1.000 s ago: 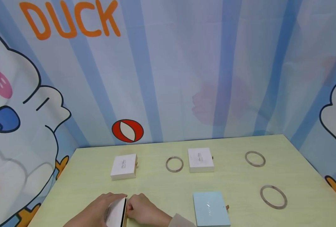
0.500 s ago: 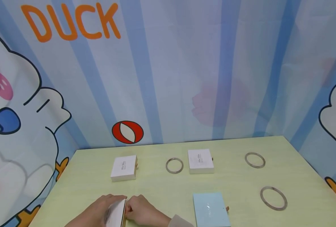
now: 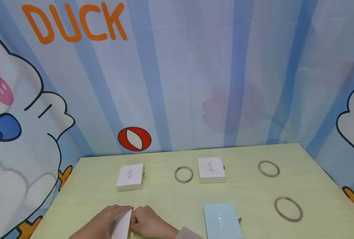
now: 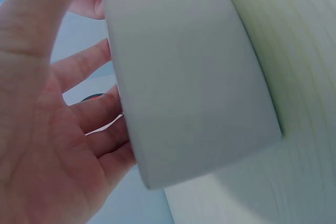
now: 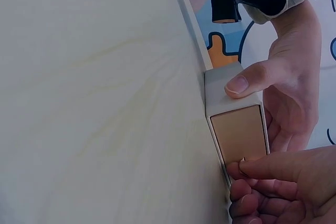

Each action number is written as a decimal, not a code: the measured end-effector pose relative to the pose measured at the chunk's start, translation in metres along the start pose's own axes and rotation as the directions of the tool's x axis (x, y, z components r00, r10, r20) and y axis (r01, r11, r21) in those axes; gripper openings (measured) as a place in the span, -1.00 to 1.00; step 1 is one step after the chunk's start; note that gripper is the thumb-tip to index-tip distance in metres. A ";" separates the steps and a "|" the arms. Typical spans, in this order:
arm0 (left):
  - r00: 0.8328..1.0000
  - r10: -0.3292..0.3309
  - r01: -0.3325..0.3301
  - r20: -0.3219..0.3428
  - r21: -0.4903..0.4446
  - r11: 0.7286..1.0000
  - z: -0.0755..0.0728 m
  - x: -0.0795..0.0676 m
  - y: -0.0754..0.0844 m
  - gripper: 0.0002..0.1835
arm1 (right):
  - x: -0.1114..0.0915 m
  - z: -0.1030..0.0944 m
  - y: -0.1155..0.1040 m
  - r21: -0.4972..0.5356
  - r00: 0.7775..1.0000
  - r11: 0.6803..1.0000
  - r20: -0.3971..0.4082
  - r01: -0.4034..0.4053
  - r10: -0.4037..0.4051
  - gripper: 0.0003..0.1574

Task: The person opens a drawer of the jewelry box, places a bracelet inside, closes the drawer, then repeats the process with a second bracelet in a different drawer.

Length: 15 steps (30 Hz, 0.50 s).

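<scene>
My left hand (image 3: 105,221) grips a small white box (image 3: 123,226) at the near left of the bench (image 3: 171,199), thumb on one side, other fingers reaching round. Box is tipped up, printed face to the left, its tan drawer end (image 5: 240,132) to the right. My right hand (image 3: 148,221) is up against that end; in the right wrist view its thumb and index finger pinch a small tab (image 5: 242,159) there, remaining fingers curled. Drawer end sits inside the box sleeve.

Beyond my hands, far left, a white box (image 3: 130,177) lies flat, tab on its right. A ring (image 3: 184,174) lies flat far middle, left of another white box (image 3: 211,170), near it, not touching. Blue box (image 3: 223,220) lies flat at near middle-right, brown tab to the right. Two more rings on the right: one far (image 3: 268,168), one nearer (image 3: 288,209). Striped blue backdrop (image 3: 188,83) behind, "DUCK" in orange, upper left.
</scene>
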State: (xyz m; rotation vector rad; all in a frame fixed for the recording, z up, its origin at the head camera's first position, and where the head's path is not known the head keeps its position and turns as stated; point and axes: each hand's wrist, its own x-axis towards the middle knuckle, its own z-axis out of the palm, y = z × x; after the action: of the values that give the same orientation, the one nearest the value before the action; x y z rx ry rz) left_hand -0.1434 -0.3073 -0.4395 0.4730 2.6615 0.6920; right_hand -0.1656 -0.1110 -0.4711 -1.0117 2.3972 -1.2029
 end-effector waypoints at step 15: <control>1.000 0.015 -0.015 -0.005 0.009 1.000 0.001 0.001 -0.001 0.00 | 0.001 -0.001 -0.001 0.044 1.000 0.999 0.019 -0.020 0.019 -0.50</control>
State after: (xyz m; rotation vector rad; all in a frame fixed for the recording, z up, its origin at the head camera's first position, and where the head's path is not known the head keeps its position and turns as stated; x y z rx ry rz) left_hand -0.1441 -0.3072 -0.4414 0.4947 2.6693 0.6864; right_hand -0.1666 -0.1112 -0.4697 -0.9798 2.3501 -1.2293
